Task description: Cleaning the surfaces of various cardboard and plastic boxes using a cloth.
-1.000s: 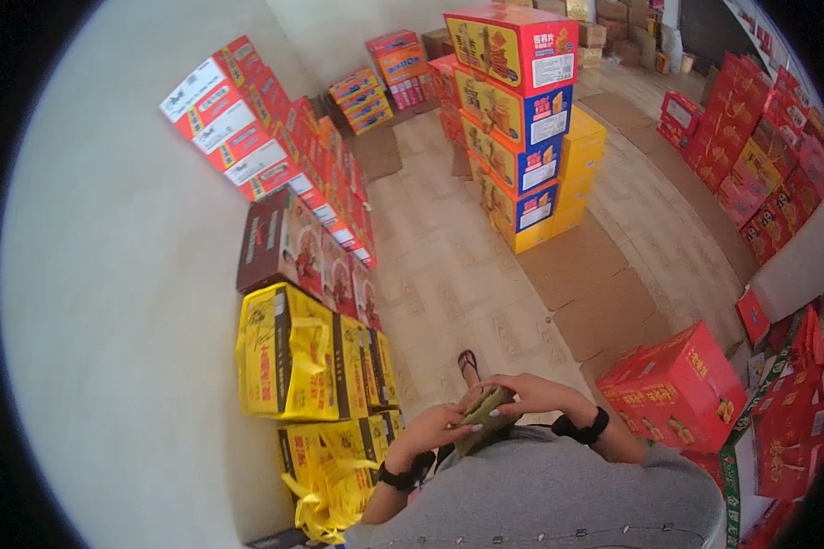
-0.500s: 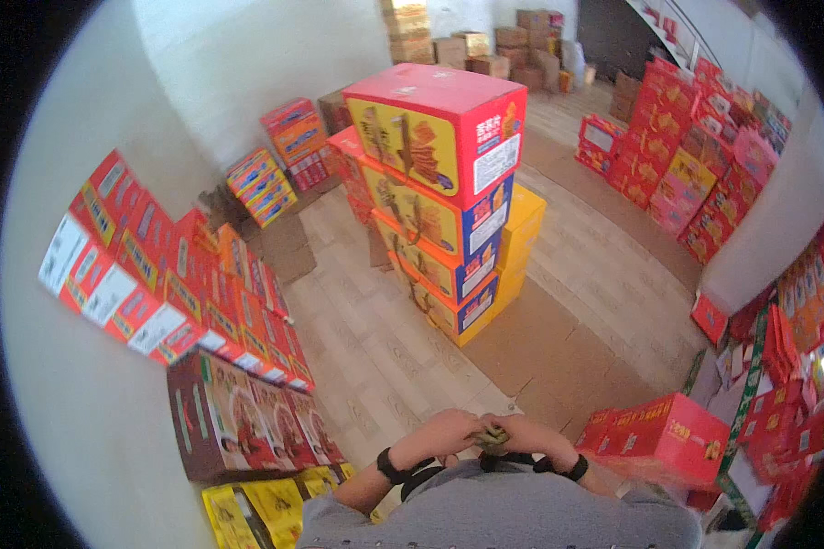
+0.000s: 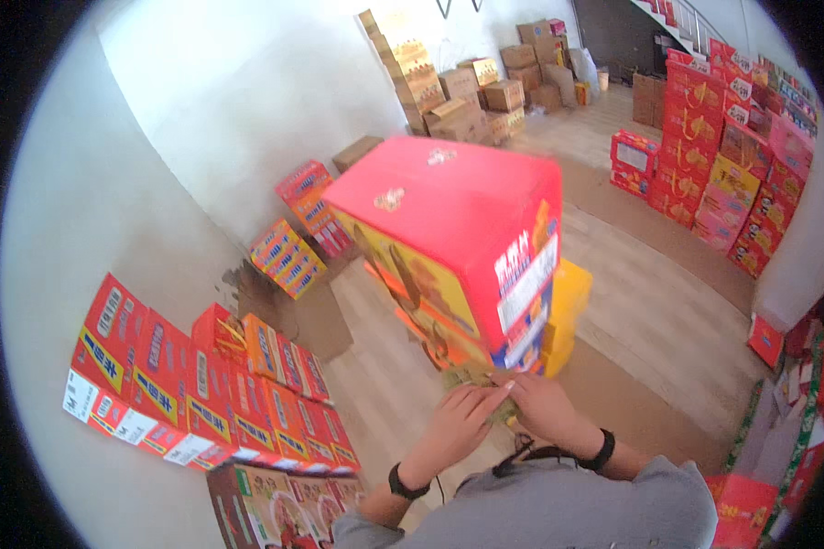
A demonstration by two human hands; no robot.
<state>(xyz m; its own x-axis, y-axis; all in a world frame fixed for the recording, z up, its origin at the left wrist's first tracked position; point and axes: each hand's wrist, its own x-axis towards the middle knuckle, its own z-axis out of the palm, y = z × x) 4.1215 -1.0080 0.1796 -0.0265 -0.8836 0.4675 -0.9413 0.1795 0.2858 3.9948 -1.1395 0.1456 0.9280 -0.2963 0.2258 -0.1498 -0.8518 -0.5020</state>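
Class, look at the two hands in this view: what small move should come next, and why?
Probably slide the left hand slightly aside while the right hand steadies the olive-green item. Both hands meet over it and cover much of its surface, so a small shift would likely bare more of it.

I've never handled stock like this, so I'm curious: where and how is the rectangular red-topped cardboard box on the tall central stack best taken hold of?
Probably by the dark curved strap on its yellow side panel, coming from the person's left: the box sits upright with that panel facing left, leaving the strap exposed. Blur hides how it's fixed.
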